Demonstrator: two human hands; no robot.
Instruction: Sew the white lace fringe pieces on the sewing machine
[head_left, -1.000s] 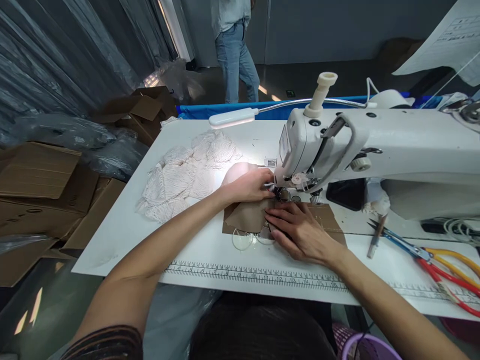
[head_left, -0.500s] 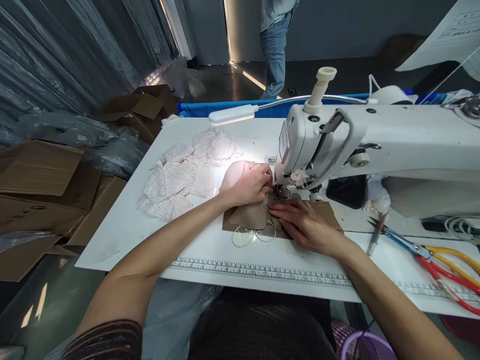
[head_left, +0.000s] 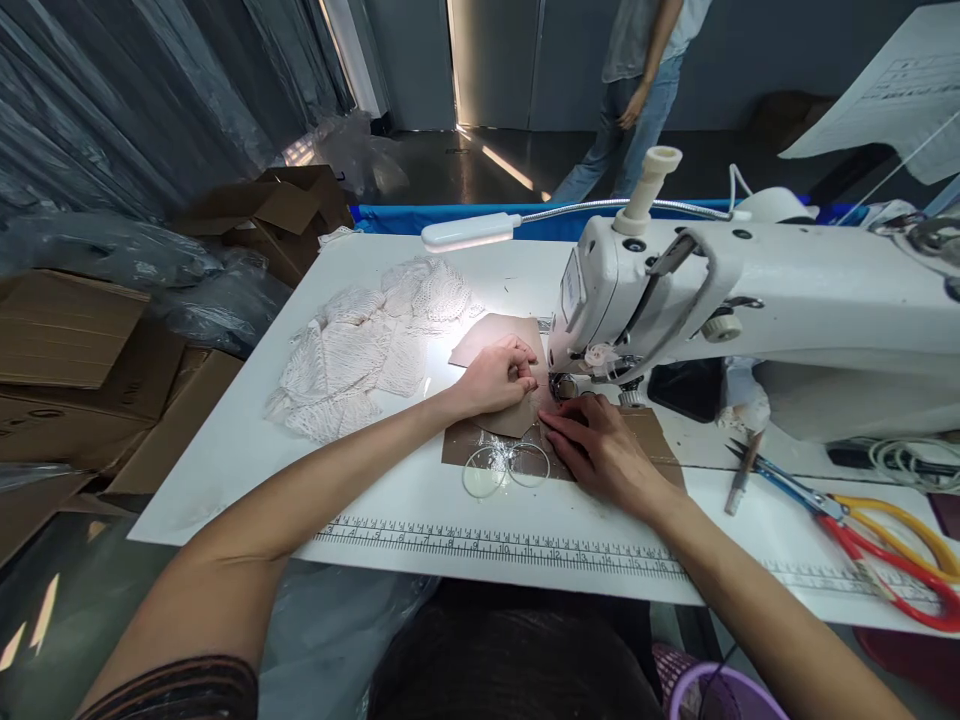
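A tan fabric piece [head_left: 491,336] lies under the needle area of the white sewing machine [head_left: 750,290]. My left hand [head_left: 496,376] rests on it left of the presser foot, fingers curled and pinching the cloth. My right hand [head_left: 600,450] lies flat in front of the needle, fingers pressed together on the fabric edge. Both hands sit on a brown mat [head_left: 465,445] set in the white table [head_left: 225,470]. Two clear round discs [head_left: 506,468] lie just in front of my left hand.
A heap of white lace [head_left: 367,345] lies at the left of the table. Scissors with red and yellow handles [head_left: 885,535] and a small snipper [head_left: 739,480] lie at the right. A lamp [head_left: 469,232] hangs above. Cardboard boxes [head_left: 82,360] stand at the left. A person [head_left: 637,90] walks behind.
The tan fabric has slid back past the needle, now showing beyond my left hand. My right hand shifted slightly left. The person behind walked to the right.
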